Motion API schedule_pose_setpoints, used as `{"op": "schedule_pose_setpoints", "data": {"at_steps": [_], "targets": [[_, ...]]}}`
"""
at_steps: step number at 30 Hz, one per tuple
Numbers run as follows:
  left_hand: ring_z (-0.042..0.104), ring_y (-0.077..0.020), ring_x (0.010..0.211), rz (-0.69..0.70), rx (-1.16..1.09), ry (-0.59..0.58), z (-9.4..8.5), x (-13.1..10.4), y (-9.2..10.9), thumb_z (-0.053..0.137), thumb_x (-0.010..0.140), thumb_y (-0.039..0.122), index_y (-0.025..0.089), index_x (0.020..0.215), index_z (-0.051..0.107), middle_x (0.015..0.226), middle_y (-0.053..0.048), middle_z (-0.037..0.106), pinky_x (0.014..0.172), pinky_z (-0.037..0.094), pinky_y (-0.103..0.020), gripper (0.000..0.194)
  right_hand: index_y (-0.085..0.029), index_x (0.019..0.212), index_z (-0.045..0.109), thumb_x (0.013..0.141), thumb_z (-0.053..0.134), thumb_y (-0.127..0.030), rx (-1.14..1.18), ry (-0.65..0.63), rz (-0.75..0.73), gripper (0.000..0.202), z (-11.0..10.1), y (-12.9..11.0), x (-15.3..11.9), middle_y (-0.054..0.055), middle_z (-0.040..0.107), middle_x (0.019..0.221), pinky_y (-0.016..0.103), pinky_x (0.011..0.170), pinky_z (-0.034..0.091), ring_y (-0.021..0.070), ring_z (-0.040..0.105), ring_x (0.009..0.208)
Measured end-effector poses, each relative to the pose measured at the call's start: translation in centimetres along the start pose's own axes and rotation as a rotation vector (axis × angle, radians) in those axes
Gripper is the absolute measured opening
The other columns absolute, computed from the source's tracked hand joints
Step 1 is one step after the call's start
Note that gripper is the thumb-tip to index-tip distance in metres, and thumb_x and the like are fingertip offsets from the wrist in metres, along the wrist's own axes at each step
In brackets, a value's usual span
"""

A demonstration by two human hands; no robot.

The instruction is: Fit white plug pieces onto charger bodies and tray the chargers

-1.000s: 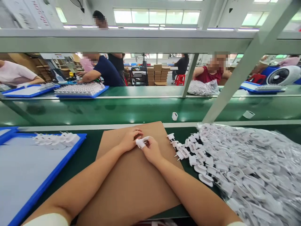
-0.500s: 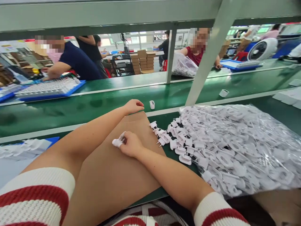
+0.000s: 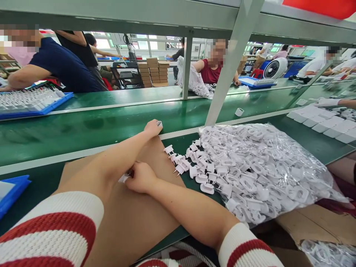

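Note:
My left hand (image 3: 152, 128) reaches out to the edge of the green belt, its fingers closed round a small white charger housing (image 3: 159, 124). Closer to me, over the brown cardboard sheet (image 3: 150, 211), my right hand (image 3: 142, 178) is closed on a white plastic plug piece (image 3: 124, 178). My left forearm hides part of that piece. To the right of the cardboard lie several loose white plug pieces (image 3: 180, 165) with metal pins. They spread out from a clear plastic bag (image 3: 267, 167) full of the same kind.
Another white housing (image 3: 239, 111) sits on the green belt (image 3: 111, 126). A slanted metal post (image 3: 222, 81) rises behind the bag. Rows of white boxes (image 3: 322, 118) stand at right, near a co-worker's gloved hand (image 3: 328, 102). A blue tray (image 3: 13, 191) lies at left.
My left hand has taken hold of the housing that stood on the belt. My right hand still holds its white piece, now partly behind my left forearm. The view has turned right.

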State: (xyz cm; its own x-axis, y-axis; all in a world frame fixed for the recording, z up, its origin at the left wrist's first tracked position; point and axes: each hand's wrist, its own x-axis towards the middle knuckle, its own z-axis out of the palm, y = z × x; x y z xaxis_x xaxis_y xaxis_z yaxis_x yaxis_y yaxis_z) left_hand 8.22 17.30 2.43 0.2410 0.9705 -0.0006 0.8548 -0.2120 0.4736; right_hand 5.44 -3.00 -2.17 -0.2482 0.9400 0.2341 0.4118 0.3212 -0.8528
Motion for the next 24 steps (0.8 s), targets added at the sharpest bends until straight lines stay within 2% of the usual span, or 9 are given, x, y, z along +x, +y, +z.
{"op": "schedule_pose_setpoints", "data": {"at_steps": [3,7,9,12,16,18,21,23,24], "targets": [[0.064,-0.0273,0.115,0.086,-0.03,0.01,-1.8,-1.7,-1.9,0.068,0.085,0.029,0.017,0.122,0.066,0.128,-0.01,0.069,0.098,0.047,-0.033,0.039,-0.021,0.078,0.061,0.069,0.073,-0.016,0.127,0.095,0.011,0.016,0.5,0.7,0.3,0.001,0.068,0.084,0.027,0.066,0.045,0.0169,0.059,0.074],[0.065,-0.0208,0.11,0.119,-0.108,0.077,-5.1,-7.0,-5.6,0.065,0.085,0.029,0.019,0.13,0.062,0.128,-0.004,0.07,0.097,0.048,-0.029,0.046,-0.02,0.087,0.067,0.07,0.073,-0.025,0.646,0.271,0.224,0.019,0.4,1.0,0.6,0.0,0.069,0.081,0.027,0.067,0.048,0.0147,0.06,0.07],[0.067,-0.0205,0.103,0.085,-0.182,0.127,-6.6,-10.3,-8.0,0.066,0.083,0.03,0.017,0.132,0.059,0.123,-0.005,0.072,0.094,0.049,-0.03,0.05,-0.019,0.087,0.069,0.068,0.072,-0.027,0.867,0.267,0.276,0.021,-0.4,0.8,0.6,-0.001,0.07,0.078,0.026,0.067,0.049,0.0135,0.059,0.069],[0.067,-0.0213,0.094,-0.002,-0.236,0.17,-8.0,-15.5,-11.2,0.068,0.083,0.038,0.018,0.127,0.058,0.116,-0.005,0.073,0.087,0.052,-0.032,0.05,-0.018,0.083,0.073,0.063,0.075,-0.031,1.044,0.223,0.326,0.024,-1.9,0.2,0.2,-0.001,0.069,0.074,0.024,0.065,0.048,0.0111,0.057,0.066],[0.067,-0.0239,0.096,0.015,-0.219,0.105,-7.6,-21.4,-13.4,0.065,0.088,0.05,0.023,0.124,0.064,0.117,-0.004,0.072,0.088,0.052,-0.035,0.044,-0.017,0.081,0.074,0.051,0.081,-0.028,1.126,0.193,0.436,0.033,-3.0,-0.3,-0.4,-0.002,0.068,0.073,0.023,0.063,0.046,0.01,0.055,0.065],[0.067,-0.0259,0.103,0.079,-0.24,0.045,-6.7,-23.4,-13.5,0.064,0.091,0.053,0.025,0.122,0.066,0.12,-0.005,0.071,0.094,0.052,-0.037,0.042,-0.018,0.081,0.074,0.052,0.083,-0.03,1.091,0.189,0.418,0.033,-3.1,-0.4,-0.6,-0.001,0.068,0.075,0.024,0.064,0.046,0.0104,0.055,0.067],[0.066,-0.027,0.111,0.152,-0.375,-0.016,-5.3,-25.2,-13.4,0.069,0.088,0.054,0.027,0.132,0.063,0.129,-0.006,0.068,0.096,0.053,-0.039,0.052,-0.019,0.083,0.073,0.061,0.084,-0.038,0.914,0.195,0.315,0.031,-3.1,-0.4,-1.1,0.0,0.069,0.079,0.026,0.069,0.047,0.0126,0.058,0.073],[0.067,-0.0257,0.106,0.172,-0.478,-0.038,-4.7,-25.6,-13.4,0.075,0.083,0.055,0.026,0.134,0.06,0.128,-0.007,0.068,0.092,0.055,-0.038,0.061,-0.02,0.091,0.073,0.066,0.084,-0.041,0.782,0.199,0.251,0.034,-3.2,-0.5,-1.4,0.001,0.071,0.086,0.028,0.072,0.05,0.0143,0.061,0.077],[0.067,-0.0249,0.101,0.184,-0.494,-0.039,-4.4,-25.6,-13.5,0.076,0.082,0.056,0.024,0.13,0.062,0.123,-0.007,0.069,0.088,0.055,-0.037,0.059,-0.021,0.099,0.073,0.067,0.084,-0.041,0.733,0.205,0.23,0.039,-3.4,-0.7,-1.5,0.001,0.071,0.088,0.029,0.073,0.051,0.0147,0.063,0.078]]}}
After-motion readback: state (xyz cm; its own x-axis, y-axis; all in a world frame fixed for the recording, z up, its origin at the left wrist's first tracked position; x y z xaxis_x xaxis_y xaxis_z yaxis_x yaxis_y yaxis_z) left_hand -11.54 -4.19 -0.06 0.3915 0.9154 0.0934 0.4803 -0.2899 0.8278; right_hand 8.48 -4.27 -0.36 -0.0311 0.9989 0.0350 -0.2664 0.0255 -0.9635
